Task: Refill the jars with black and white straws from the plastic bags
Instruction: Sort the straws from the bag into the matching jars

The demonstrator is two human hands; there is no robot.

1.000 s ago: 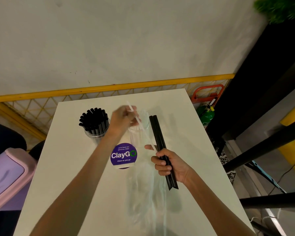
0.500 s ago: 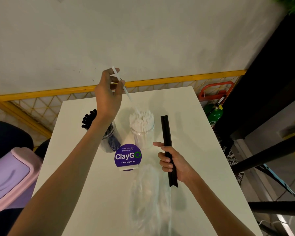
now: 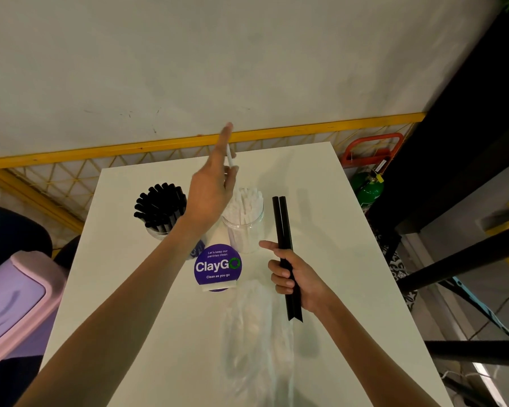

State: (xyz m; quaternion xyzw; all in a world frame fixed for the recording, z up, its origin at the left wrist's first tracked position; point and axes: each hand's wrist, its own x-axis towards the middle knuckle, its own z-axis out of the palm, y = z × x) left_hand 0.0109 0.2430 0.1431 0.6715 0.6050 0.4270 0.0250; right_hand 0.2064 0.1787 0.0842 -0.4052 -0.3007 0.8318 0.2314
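Two clear jars stand upright, close together. The black jar point(image 3: 162, 230) is packed with black straws point(image 3: 160, 205), their tops fanning out above the rim. Near it, the white jar point(image 3: 246, 233) holds a full bunch of white straws point(image 3: 247, 202). One white straw point(image 3: 230, 157) is up in the air above that jar, tilted, pinched in the left hand point(image 3: 212, 189). A black pair point(image 3: 283, 224), long and pressed side by side, stands nearly upright in the right hand point(image 3: 297, 277), just beside the white jar. Nearer, a clear bag point(image 3: 256, 333) lies limp and crumpled.
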